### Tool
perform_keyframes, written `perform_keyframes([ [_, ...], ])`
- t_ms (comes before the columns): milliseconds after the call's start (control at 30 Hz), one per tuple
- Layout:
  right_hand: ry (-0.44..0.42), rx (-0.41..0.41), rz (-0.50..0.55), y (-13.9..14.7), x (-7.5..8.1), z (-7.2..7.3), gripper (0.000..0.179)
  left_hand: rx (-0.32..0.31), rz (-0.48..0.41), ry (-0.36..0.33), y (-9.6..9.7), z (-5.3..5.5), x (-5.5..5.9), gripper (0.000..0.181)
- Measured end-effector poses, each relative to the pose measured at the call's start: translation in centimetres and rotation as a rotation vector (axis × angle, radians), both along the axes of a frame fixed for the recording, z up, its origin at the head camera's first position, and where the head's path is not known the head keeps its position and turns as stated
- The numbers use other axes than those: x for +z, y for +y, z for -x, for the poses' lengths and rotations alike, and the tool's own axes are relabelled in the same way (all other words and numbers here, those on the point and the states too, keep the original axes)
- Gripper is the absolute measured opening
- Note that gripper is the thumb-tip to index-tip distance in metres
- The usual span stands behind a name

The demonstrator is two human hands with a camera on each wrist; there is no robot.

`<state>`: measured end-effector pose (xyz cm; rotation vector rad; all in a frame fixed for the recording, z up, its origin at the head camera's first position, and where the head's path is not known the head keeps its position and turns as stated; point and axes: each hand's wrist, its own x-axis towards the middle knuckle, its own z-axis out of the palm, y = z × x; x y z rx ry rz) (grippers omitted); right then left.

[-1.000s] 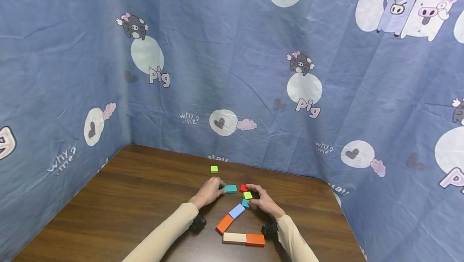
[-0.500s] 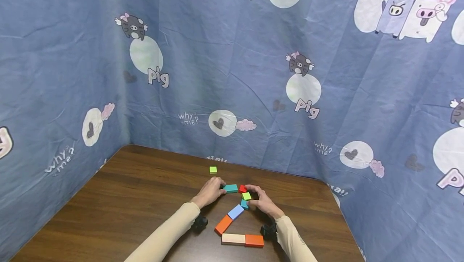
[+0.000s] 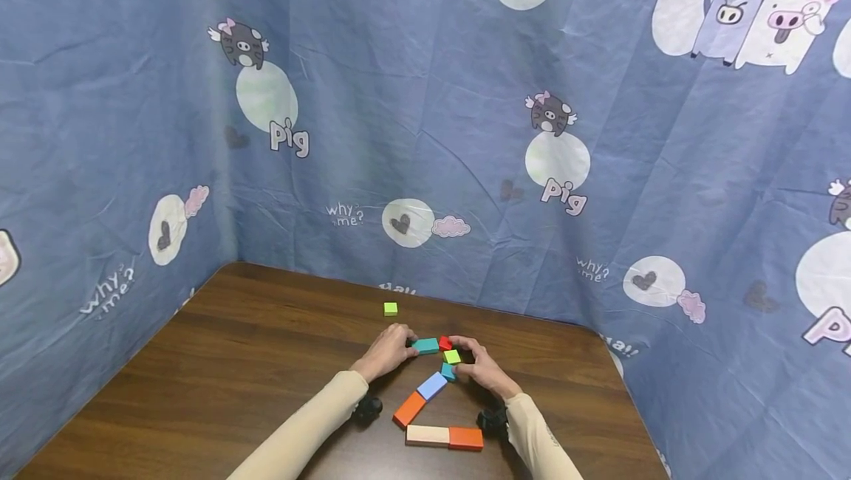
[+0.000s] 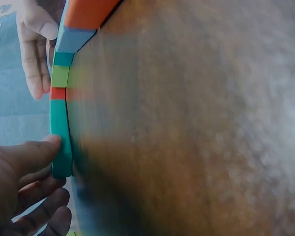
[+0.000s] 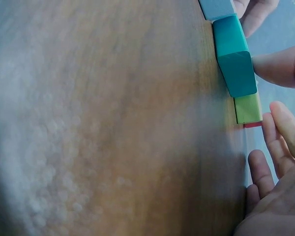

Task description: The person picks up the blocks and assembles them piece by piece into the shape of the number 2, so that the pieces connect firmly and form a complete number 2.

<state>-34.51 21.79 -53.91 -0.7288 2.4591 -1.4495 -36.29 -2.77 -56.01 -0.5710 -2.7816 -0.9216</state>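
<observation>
My left hand (image 3: pixel 388 351) pinches the outer end of a long teal block (image 3: pixel 426 346); in the left wrist view its thumb (image 4: pixel 50 140) lies against the block's side. A red block (image 3: pixel 445 343), a lime green block (image 3: pixel 452 357) and a small teal block (image 3: pixel 448 371) follow in a curve. My right hand (image 3: pixel 484 369) spreads around the outside of this curve, index finger at the red block and thumb at the small teal one. In the right wrist view that thumb (image 5: pixel 275 67) is against the small teal block, with the other fingers loosely extended.
A blue block (image 3: pixel 432 386) and an orange block (image 3: pixel 408 409) continue the curve toward the person. Nearer still, a cream block (image 3: pixel 428 436) and another orange block (image 3: pixel 466 439) lie end to end. A lone lime green block (image 3: pixel 390 309) sits at the back of the wooden table (image 3: pixel 266 347).
My left hand has slid the long teal block slightly right, closing the gap to the red block. The right hand has stayed nearly in place by its blocks.
</observation>
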Motion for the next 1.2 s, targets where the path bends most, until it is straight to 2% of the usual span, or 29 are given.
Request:
perform_keyframes([
  [233, 0.0, -0.003, -0.009, 0.0, 0.2, 0.0, 0.06, 0.032, -0.005, 0.039, 0.4, 0.4, -0.3, 0.022],
  [433, 0.014, -0.004, -0.025, -0.1, 0.2, 0.0, 0.059, 0.053, -0.019, 0.023, 0.6, 0.7, -0.3, 0.024],
  [667, 0.009, -0.016, -0.025, -0.1, 0.3, -0.2, 0.059, 0.079, -0.015, 0.037, 0.5, 0.7, -0.4, 0.024],
  [833, -0.001, -0.033, -0.04, -0.1, 0.2, -0.2, 0.06, 0.103, -0.057, 0.025, 0.5, 0.9, -0.5, 0.025],
  [967, 0.01, -0.038, -0.017, 0.0, -0.5, 0.1, 0.06, 0.108, -0.064, 0.027, 0.5, 1.2, -0.5, 0.025],
  [1200, 0.048, -0.063, -0.02, 0.4, -3.1, 1.7, 0.059, 0.098, -0.083, 0.033, 0.7, 1.4, -0.6, 0.024],
])
